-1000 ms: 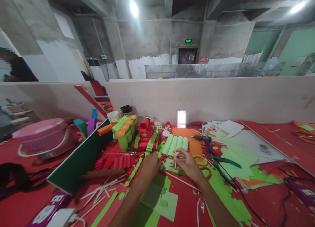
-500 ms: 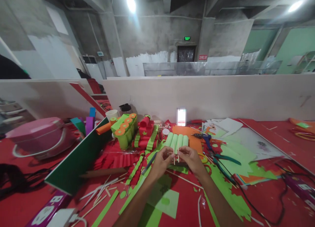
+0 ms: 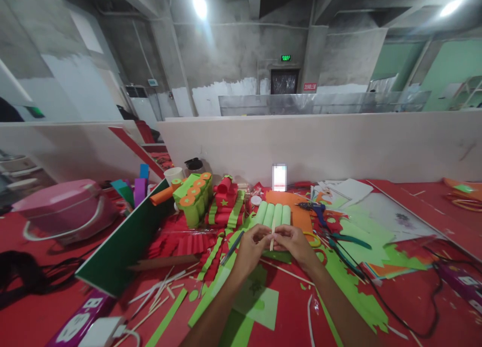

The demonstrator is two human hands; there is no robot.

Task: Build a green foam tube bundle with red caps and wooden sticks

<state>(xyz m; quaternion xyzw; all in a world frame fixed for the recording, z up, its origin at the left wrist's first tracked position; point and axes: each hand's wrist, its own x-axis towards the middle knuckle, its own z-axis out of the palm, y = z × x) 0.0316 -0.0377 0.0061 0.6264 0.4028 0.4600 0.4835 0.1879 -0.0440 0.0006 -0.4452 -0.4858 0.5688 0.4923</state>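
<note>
Thin pale wooden sticks (image 3: 271, 242) stand upright side by side, pinched between the fingertips of my left hand (image 3: 253, 244) and my right hand (image 3: 292, 242). Both hands are closed, with their fingertips almost meeting. Just behind them lies a row of several light green foam rolls (image 3: 273, 214), partly covered by the fingers. A tank-like red foam model (image 3: 225, 204) with green strips and a yellow-green foam model (image 3: 194, 199) with orange discs stand to the left. Close to my right hand are scissors with a yellow handle (image 3: 312, 239).
A blue glue gun (image 3: 319, 210), teal-handled pliers (image 3: 350, 241) and green foam scraps (image 3: 350, 292) lie on the right. Loose sticks (image 3: 160, 292), a dark green board (image 3: 120, 246) and a pink container (image 3: 62, 204) are left. A lit phone (image 3: 279, 178) leans against the white partition (image 3: 320, 146).
The two sticks, held slightly apart before, are now together. My hands have drawn closer to each other. The view has shifted slightly.
</note>
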